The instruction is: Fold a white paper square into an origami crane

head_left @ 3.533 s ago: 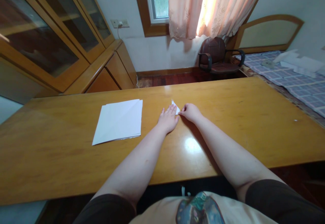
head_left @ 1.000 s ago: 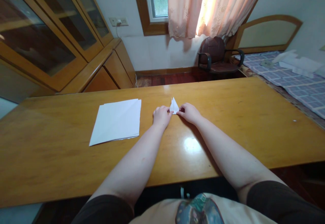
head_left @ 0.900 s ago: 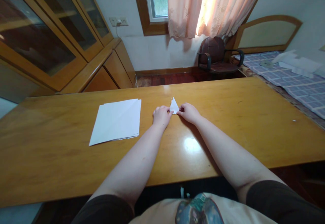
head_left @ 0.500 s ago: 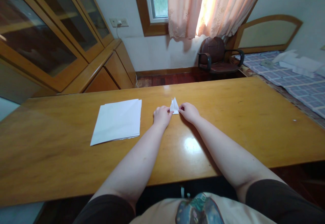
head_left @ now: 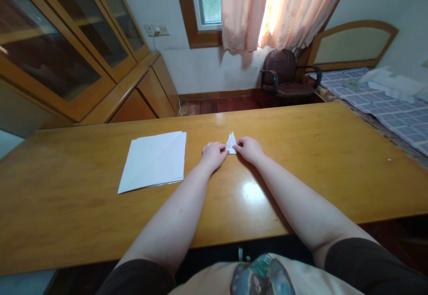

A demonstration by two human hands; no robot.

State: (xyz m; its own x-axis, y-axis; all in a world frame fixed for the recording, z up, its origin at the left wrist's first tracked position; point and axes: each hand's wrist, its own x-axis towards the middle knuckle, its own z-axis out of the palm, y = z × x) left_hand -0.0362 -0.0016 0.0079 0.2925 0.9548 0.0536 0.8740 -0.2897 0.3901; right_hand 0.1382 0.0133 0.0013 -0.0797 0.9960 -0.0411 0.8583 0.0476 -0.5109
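Note:
A small piece of folded white paper (head_left: 231,144) stands out against the yellow-brown wooden table (head_left: 287,134), its pointed tips facing away from me. My left hand (head_left: 214,153) pinches its left lower edge between thumb and curled fingers. From the other side, my right hand (head_left: 249,148) grips the right edge with thumb and forefinger. The fingertips hide parts of both sides of the paper. Left of my hands lies a stack of white paper sheets (head_left: 154,161), slightly uneven at its edges.
Beyond the table stand a brown armchair (head_left: 283,74) and a bed with a checked cover (head_left: 377,103). A glass-doored wooden cabinet (head_left: 110,85) borders the far left. A tiny white scrap (head_left: 389,160) lies at the table's right.
The folded paper has shifted slightly right and toward me, and its tips look closer together. My right fingers have moved in onto its right edge.

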